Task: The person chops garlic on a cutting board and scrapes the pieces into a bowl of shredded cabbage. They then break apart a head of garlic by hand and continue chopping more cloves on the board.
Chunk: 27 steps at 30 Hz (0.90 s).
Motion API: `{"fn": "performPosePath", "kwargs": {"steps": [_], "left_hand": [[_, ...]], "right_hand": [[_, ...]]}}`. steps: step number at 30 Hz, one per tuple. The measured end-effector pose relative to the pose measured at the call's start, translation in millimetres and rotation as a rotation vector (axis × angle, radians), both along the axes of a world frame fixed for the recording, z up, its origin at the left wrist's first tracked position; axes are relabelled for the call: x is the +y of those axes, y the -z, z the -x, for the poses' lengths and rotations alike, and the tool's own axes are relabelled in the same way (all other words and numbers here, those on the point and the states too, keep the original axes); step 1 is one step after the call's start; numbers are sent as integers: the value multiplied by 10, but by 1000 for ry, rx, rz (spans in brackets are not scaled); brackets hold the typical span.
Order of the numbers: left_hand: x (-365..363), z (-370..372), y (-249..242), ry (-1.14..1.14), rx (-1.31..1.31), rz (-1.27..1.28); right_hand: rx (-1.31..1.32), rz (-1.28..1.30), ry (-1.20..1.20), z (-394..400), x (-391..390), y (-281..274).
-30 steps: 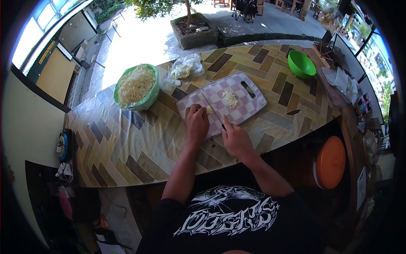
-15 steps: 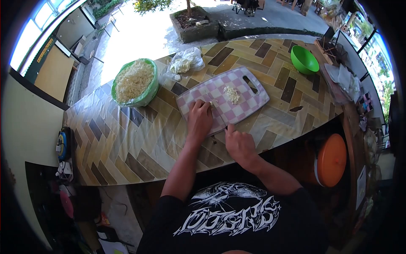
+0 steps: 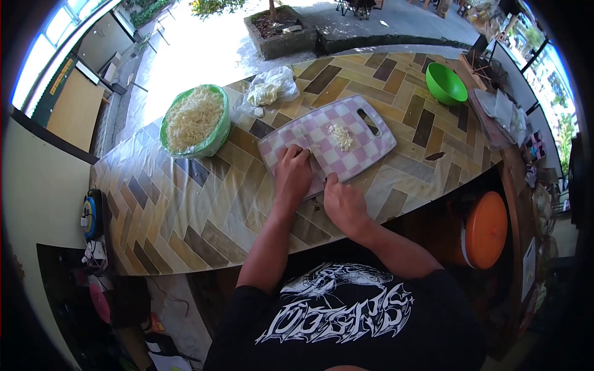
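A pink-and-white checkered cutting board (image 3: 365,157) lies at an angle on the table. My left hand (image 3: 292,172) rests on its left part, fingers curled down and closed over a small pale piece, mostly hidden, perhaps garlic. Wrapped round a knife handle at the board's near edge is my right hand (image 3: 344,204). The thin knife blade (image 3: 318,165) points away from me, close beside the left fingertips, and is hard to make out against the checks. To the right of the blade sits a small heap of finely chopped white bits (image 3: 340,137), which look like garlic.
On the patterned table (image 3: 204,232), a green bowl (image 3: 226,127) heaped with pale shreds or grains stands left, beside a crumpled plastic bag (image 3: 281,83) with white contents. A green bowl (image 3: 447,84) is at the far right. Below the table edge is an orange lid (image 3: 486,230).
My right hand and the knife have shifted slightly left and back toward the left fingers. The left hand stays almost in place. The whole view has tilted a little.
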<state>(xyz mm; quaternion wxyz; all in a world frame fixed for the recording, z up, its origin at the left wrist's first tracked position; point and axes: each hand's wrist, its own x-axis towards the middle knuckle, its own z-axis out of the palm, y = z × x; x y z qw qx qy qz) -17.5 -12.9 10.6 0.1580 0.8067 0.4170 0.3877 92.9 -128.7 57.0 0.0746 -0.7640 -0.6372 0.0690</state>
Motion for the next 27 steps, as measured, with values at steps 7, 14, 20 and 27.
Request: {"fn": "performPosePath", "kwargs": {"steps": [7, 14, 20, 27], "left_hand": [[19, 27, -12, 17, -22, 5], [34, 11, 23, 6, -27, -7], [17, 20, 18, 12, 13, -4], [33, 16, 54, 18, -10, -15]], "right_hand": [[66, -61, -20, -124, 198, -110], [68, -5, 40, -3, 121, 229], [102, -21, -4, -53, 177, -162], [116, -19, 32, -37, 275, 143]]}}
